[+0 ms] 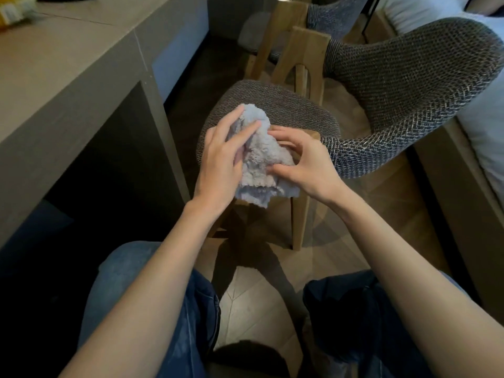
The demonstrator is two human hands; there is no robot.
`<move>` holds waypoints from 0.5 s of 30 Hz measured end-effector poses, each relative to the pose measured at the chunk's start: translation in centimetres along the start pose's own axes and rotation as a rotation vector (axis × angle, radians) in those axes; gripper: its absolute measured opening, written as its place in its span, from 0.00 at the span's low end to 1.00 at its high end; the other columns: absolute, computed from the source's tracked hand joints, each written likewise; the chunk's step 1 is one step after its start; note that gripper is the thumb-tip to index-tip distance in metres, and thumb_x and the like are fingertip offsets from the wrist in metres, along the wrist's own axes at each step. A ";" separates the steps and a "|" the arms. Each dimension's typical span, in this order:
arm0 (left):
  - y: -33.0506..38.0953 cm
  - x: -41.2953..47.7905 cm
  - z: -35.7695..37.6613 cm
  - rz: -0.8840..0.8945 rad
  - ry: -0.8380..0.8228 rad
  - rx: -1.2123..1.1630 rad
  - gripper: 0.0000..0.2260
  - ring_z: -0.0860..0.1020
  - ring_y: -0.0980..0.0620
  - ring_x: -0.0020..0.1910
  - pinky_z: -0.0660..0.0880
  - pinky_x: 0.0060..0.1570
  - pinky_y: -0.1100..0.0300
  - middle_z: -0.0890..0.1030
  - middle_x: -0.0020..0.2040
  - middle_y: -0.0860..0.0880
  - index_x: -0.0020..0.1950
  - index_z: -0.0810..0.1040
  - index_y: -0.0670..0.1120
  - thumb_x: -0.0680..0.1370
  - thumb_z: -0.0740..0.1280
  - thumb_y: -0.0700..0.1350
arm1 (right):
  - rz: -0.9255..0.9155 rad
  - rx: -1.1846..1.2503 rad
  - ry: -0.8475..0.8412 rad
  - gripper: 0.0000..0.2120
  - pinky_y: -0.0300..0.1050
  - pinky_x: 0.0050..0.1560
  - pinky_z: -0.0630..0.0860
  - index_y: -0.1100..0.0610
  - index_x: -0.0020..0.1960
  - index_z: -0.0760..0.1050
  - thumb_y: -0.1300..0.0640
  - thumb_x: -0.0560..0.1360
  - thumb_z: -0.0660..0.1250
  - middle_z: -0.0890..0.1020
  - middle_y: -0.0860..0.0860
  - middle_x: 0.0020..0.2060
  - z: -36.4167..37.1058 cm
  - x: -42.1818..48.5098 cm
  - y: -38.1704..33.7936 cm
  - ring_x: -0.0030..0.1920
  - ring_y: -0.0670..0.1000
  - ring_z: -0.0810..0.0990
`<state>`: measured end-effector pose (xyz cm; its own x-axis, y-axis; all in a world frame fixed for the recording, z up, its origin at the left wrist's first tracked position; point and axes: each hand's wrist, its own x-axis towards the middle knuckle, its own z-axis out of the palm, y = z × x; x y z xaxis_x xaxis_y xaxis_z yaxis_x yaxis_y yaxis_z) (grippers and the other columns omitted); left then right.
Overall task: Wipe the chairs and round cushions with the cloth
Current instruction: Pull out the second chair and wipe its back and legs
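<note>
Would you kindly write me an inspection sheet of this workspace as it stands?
Surface: floor, wood in a herringbone pattern.
Job's things: cloth, pale blue, bunched; chair, grey woven back, wooden legs; pale cushion on its seat.
Clutter: yellow item on the desk, too blurred to identify.
Hands: left hand holds the cloth; right hand pinches it, both over the chair's back rim.
Cables: nothing seen.
Surroundings: white bedding at right; desk at left.

Dim, soft-focus view — wide-angle bending at edges, daylight from upper right.
</note>
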<state>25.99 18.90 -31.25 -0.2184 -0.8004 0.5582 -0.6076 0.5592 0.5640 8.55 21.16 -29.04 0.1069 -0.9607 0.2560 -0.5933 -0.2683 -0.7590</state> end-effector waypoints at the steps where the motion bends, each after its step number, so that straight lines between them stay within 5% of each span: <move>1: -0.2 -0.1 -0.2 -0.045 -0.011 0.057 0.21 0.63 0.52 0.69 0.60 0.63 0.71 0.65 0.73 0.49 0.70 0.73 0.48 0.78 0.64 0.34 | -0.016 -0.007 0.027 0.26 0.46 0.66 0.72 0.58 0.63 0.77 0.63 0.66 0.76 0.77 0.52 0.63 -0.1 -0.1 0.0 0.62 0.47 0.76; 5: -1.1 0.0 -0.2 -0.269 -0.062 0.125 0.18 0.62 0.49 0.70 0.62 0.65 0.62 0.62 0.75 0.49 0.71 0.71 0.45 0.80 0.61 0.38 | -0.100 -0.099 0.153 0.20 0.45 0.67 0.69 0.55 0.60 0.79 0.62 0.69 0.74 0.78 0.47 0.61 -0.4 -0.3 -0.2 0.63 0.46 0.75; 10: 0.7 -0.2 2.8 -0.457 -0.326 -0.307 0.28 0.49 0.55 0.77 0.50 0.71 0.69 0.49 0.79 0.52 0.79 0.51 0.46 0.82 0.60 0.48 | -0.047 -0.280 0.100 0.22 0.48 0.74 0.51 0.53 0.65 0.75 0.61 0.72 0.72 0.75 0.50 0.67 -0.1 0.9 1.3 0.70 0.51 0.68; 12: 0.1 -0.4 3.7 -0.496 -0.329 -0.399 0.36 0.49 0.55 0.77 0.57 0.73 0.64 0.47 0.79 0.53 0.79 0.48 0.47 0.78 0.66 0.41 | -0.057 -0.283 0.134 0.23 0.46 0.73 0.49 0.53 0.65 0.76 0.64 0.71 0.71 0.76 0.50 0.66 0.2 1.0 1.7 0.70 0.51 0.70; 15: -1.4 -0.1 4.4 -0.553 -0.215 -0.487 0.36 0.57 0.51 0.76 0.66 0.70 0.49 0.57 0.78 0.49 0.78 0.55 0.47 0.75 0.68 0.32 | -0.071 -0.279 0.153 0.23 0.45 0.72 0.48 0.53 0.65 0.76 0.65 0.71 0.71 0.76 0.50 0.65 0.3 1.1 1.6 0.69 0.51 0.70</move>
<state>23.51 17.24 -34.80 -0.1542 -0.9879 0.0141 -0.2779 0.0570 0.9589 7.99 19.70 -30.16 0.0473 -0.9127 0.4058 -0.7866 -0.2844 -0.5480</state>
